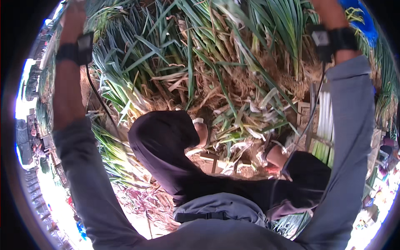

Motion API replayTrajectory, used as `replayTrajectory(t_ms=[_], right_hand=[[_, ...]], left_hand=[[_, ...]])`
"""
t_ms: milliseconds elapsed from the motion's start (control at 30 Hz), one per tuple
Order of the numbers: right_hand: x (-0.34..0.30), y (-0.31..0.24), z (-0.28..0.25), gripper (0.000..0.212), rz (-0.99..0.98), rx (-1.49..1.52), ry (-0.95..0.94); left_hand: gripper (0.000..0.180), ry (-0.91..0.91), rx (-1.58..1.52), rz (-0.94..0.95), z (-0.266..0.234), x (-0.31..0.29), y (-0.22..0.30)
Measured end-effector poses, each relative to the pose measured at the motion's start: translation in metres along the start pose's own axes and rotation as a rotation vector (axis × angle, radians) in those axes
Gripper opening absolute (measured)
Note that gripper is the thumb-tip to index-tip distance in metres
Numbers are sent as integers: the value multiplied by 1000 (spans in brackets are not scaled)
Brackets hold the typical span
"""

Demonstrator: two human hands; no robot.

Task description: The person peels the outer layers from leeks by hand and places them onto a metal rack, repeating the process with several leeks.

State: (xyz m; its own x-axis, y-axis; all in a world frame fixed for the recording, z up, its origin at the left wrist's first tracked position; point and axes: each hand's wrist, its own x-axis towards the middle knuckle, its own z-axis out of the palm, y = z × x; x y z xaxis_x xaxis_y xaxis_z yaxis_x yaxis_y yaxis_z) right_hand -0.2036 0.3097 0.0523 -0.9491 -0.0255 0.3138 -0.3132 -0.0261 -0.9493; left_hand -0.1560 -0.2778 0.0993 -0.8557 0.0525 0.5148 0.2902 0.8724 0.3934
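Note:
Both my arms stretch up past the picture's top edge, each with a dark band and a small box at the wrist. Only the base of my left hand [76, 9] shows at the top left, beside the leafy tops of a big heap of long leek-like green onions [141, 54]. My right hand [327, 7] is cut off at the top right, next to more green onions [289, 33] with brown, soil-covered roots. The fingers of both hands are out of the picture, so what they hold cannot be seen.
Torn leaves and peelings [239, 154] litter the ground between my bent legs. Cleaned white stalks [326, 121] lie by a wooden crate [305, 112] on the right. A blue plastic sheet [366, 21] is at the upper right. More green onions [110, 154] lie left of my knee.

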Motion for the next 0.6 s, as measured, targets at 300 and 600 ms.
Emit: replayTrajectory(t_ms=[300,600], right_hand=[[-272,207,-78,121,598,-811,-168],[-361,274,-38,127,727,-727,-291]], left_hand=[[34,-217,-1355,-851,102,-142,177],[21,-103,-1533,-910,134,-194,273]])
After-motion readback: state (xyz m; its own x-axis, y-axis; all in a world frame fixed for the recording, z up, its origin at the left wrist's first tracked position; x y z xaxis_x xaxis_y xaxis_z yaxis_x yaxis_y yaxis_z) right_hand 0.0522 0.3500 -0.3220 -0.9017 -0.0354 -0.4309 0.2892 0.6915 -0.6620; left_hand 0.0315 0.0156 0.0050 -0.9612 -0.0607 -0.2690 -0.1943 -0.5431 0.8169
